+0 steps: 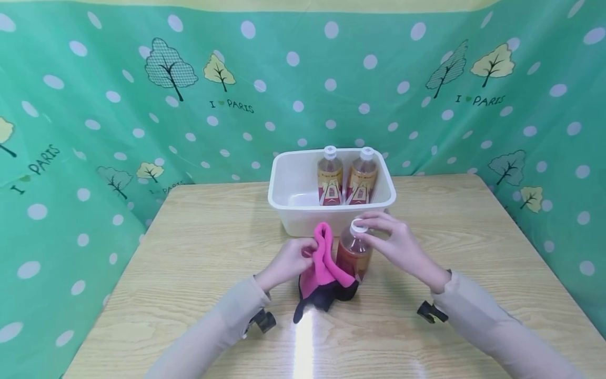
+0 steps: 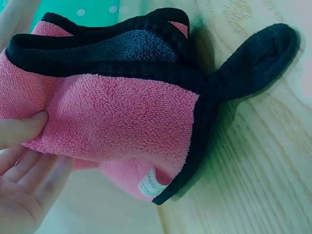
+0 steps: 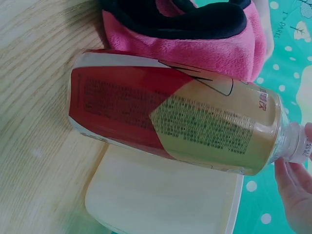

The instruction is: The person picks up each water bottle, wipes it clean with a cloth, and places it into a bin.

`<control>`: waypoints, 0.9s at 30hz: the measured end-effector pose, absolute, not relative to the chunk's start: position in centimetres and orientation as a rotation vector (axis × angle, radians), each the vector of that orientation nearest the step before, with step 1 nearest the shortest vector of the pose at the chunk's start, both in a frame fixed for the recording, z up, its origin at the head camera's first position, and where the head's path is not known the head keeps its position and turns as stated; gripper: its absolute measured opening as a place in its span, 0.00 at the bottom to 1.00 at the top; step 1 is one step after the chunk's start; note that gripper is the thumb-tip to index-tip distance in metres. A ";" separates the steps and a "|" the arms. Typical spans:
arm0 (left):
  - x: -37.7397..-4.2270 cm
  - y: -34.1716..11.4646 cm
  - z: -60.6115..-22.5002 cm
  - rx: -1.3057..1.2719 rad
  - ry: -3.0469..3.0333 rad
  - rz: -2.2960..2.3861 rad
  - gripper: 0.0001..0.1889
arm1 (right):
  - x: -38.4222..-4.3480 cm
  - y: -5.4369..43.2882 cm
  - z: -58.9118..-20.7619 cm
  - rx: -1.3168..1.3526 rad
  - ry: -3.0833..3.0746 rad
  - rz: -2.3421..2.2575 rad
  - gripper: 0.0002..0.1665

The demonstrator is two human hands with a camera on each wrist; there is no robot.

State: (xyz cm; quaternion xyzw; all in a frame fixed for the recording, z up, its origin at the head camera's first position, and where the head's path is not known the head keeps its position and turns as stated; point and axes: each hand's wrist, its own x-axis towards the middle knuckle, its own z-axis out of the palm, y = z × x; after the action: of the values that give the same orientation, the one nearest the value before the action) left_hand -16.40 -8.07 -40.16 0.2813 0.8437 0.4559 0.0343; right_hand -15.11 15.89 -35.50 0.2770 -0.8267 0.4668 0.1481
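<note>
My left hand (image 1: 295,260) pinches a pink cloth with black edging (image 1: 324,263); thumb and fingers grip its fold in the left wrist view, where a black hanging loop (image 2: 263,58) and a small white tag (image 2: 152,184) show. The cloth hangs against the left side of a bottle (image 1: 353,257) with a red and gold label. By its white cap (image 1: 358,227), my right hand (image 1: 390,239) holds this bottle between thumb and fingers. The bottle is upright in front of the white bin.
Behind the hands, a white plastic bin (image 1: 289,210) stands on the wooden table (image 1: 213,252). Two similar bottles, one on the left (image 1: 330,179) and one on the right (image 1: 362,179), stand in its right half. A green dotted curtain (image 1: 303,73) surrounds the table's back and sides.
</note>
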 end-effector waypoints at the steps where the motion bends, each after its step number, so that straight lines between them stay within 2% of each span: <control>1: -16.4 -8.1 -40.1 0.865 2.594 1.406 0.14 | -15.1 16.0 -35.6 0.799 -2.385 1.346 0.16; 13: -16.2 -8.6 -39.0 0.848 2.566 1.455 0.14 | -15.1 16.5 -34.9 0.840 -2.556 1.463 0.18; 27: -16.7 -7.9 -37.5 0.991 2.594 1.495 0.11 | -15.5 16.8 -34.8 0.932 -2.605 1.557 0.19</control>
State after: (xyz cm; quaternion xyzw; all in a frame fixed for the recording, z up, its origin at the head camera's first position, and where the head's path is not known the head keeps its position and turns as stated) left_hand -16.70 -7.86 -37.50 0.3142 0.8225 0.4741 -0.0059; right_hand -15.49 16.82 -34.83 0.2936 -0.8204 0.4903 -0.0165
